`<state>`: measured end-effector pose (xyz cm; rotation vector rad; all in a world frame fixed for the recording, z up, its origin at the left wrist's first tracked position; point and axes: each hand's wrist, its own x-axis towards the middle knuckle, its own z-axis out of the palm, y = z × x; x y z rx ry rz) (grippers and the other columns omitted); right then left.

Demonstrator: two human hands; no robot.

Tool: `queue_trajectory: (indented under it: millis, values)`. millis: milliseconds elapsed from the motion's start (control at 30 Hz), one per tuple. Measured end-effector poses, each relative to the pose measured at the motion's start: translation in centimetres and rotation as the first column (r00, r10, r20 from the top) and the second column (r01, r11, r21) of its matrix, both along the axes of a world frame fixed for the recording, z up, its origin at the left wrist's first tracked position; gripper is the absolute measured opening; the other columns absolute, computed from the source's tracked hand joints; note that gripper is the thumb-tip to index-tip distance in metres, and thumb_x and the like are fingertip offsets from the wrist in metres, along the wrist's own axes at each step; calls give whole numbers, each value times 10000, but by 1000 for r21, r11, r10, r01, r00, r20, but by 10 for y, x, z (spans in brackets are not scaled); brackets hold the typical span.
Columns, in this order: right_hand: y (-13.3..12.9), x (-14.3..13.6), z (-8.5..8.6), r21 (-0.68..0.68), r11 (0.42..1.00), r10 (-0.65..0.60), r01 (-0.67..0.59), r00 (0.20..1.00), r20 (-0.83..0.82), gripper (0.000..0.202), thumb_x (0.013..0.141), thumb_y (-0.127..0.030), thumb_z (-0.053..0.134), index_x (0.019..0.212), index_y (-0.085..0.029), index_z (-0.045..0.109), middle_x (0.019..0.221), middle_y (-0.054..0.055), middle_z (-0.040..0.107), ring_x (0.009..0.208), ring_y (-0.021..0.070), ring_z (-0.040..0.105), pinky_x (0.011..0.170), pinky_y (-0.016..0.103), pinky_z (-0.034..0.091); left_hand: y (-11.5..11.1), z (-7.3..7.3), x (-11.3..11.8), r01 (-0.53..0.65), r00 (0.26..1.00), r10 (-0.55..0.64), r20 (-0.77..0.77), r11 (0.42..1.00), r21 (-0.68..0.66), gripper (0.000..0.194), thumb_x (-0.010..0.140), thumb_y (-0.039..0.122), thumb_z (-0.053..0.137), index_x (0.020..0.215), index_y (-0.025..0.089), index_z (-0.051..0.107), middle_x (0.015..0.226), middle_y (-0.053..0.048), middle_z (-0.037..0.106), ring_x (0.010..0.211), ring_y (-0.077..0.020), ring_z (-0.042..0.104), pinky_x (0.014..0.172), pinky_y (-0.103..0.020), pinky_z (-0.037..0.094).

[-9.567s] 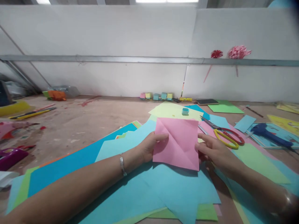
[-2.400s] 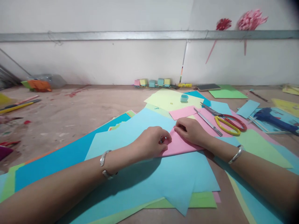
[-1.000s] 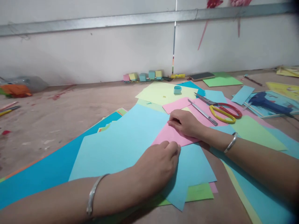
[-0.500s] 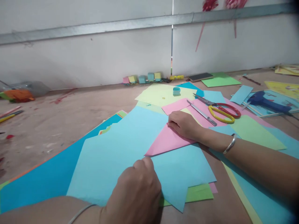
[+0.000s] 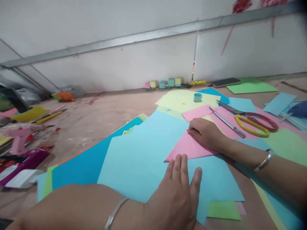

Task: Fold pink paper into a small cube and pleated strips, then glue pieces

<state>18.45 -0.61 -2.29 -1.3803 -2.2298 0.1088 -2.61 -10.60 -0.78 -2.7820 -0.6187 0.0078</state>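
Observation:
A folded pink paper (image 5: 178, 147) lies on light blue sheets (image 5: 139, 153), one pointed corner toward the left. My right hand (image 5: 206, 132) rests on its upper part, fingers curled together and gripping the top corner. Just below the paper's lower edge is my left hand (image 5: 178, 188), back up, fingers stretched out and thumb apart, fingertips at or very near that edge. Nothing shows in it. Right of my right hand, a metal craft knife (image 5: 227, 123) and scissors with red and yellow handles (image 5: 251, 123) lie on pink sheets.
Small coloured paper cubes (image 5: 163, 84) stand by the wall, near a phone (image 5: 225, 82) and a green sheet (image 5: 251, 85). A small teal paper ring (image 5: 198, 97) sits on pale yellow paper. At the left are a pink glue gun (image 5: 19, 137) and a purple tool (image 5: 28, 164).
My left hand has opened from a closed shape, its fingers now extended. The view has turned left, bringing the glue gun into sight. My right hand stays on the pink paper.

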Motion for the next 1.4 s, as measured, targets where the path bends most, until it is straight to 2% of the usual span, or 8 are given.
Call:
queue_trajectory:
  millis: [267, 367, 433, 567, 733, 967, 1133, 1400]
  values:
    - [2, 1, -1, -24, 1000, 6, -7, 1000, -17, 152, 875, -171, 509, 726, -188, 533, 740, 38, 602, 711, 179, 525, 668, 284, 362, -11, 3, -16, -108, 986, 120, -117, 989, 105, 672, 840, 425, 556, 1375, 26, 476, 1133, -359, 638, 1007, -494, 644, 673, -513, 538]
    - [1, 1, 0, -31, 1000, -3, 3, 1000, -11, 145, 863, -158, 521, 721, -186, 534, 742, 39, 604, 712, 178, 524, 661, 280, 357, -12, 17, -16, -97, 993, 104, -54, 987, 132, 429, 877, 410, 522, 1068, 51, 658, 766, -228, 700, 631, -335, 666, 481, -378, 470]
    - [1, 0, 2, -36, 999, -7, 7, 1000, 1, 134, 855, -150, 532, 725, -183, 541, 753, 42, 610, 723, 177, 526, 660, 276, 352, -3, 27, -11, -54, 996, 44, 76, 989, 137, 355, 914, 392, 465, 713, 138, 610, 519, -69, 535, 427, -208, 500, 384, -310, 341]
    - [1, -3, 8, -42, 999, -10, 11, 1000, 26, 149, 854, -137, 521, 716, -176, 562, 736, 34, 603, 698, 161, 510, 641, 267, 336, 46, 31, 8, 98, 957, -129, 261, 987, 129, 266, 938, 128, 414, 711, 171, 546, 670, -46, 546, 592, -181, 492, 505, -314, 397]
    - [3, -7, 10, -71, 997, 21, -17, 997, 69, 169, 845, -119, 520, 697, -172, 582, 732, 11, 608, 693, 138, 516, 625, 243, 329, 101, 9, 24, 320, 933, -277, 230, 931, -177, 304, 998, 156, 325, 987, 125, 628, 986, -101, 629, 882, -187, 557, 784, -328, 499]
    - [6, 3, 28, -20, 997, -74, 80, 970, 233, 143, 865, -115, 524, 766, -140, 624, 797, 89, 640, 742, 187, 532, 607, 279, 302, 104, -5, 22, 317, 927, -256, 275, 925, -210, 315, 991, 224, 378, 1189, 69, 568, 1195, -178, 590, 1076, -250, 556, 956, -420, 471]
    - [-52, -6, 54, 88, 993, -119, 83, 820, 561, 192, 786, -39, 499, 741, -166, 636, 678, 95, 609, 618, 206, 511, 533, 323, 235, 106, -10, 17, 290, 927, -225, 299, 937, -196, 354, 984, 286, 409, 1262, 105, 532, 1353, -166, 534, 1212, -280, 518, 1044, -496, 394]
    - [-128, -34, 13, 67, 997, -74, 34, 616, 785, 555, 747, -19, 495, 1282, -113, 606, 520, 59, 579, 438, 215, 513, 583, 417, 410, 103, -5, 17, 233, 957, -179, 228, 943, -238, 394, 996, 289, 394, 1345, 130, 482, 1432, -149, 501, 1325, -278, 449, 1096, -523, 304]
